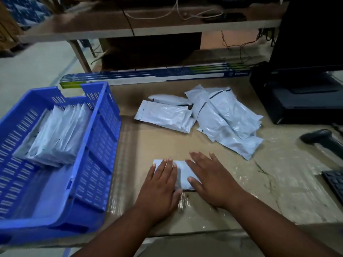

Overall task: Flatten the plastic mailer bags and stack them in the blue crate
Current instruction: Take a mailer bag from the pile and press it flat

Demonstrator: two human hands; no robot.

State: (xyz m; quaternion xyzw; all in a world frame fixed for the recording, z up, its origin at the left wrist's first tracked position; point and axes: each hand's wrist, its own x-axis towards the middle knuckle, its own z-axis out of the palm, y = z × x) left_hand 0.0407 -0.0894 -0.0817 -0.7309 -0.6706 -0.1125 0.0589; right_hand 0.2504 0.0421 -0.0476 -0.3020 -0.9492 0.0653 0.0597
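A pale blue mailer bag [181,172] lies flat on the cardboard-covered table in front of me. My left hand [159,188] presses on its left part with straight fingers. My right hand [211,180] lies flat over its right part, fingers spread. A loose pile of several more mailer bags [224,117] sits farther back, right of centre. The blue crate [98,141] stands at the left, with several flattened bags [55,134] stacked leaning in its far half.
A black printer [300,101] and a monitor stand at the back right. A barcode scanner [323,141] and a keyboard corner [334,180] lie at the right edge. A long printed carton [148,75] runs along the table's back edge.
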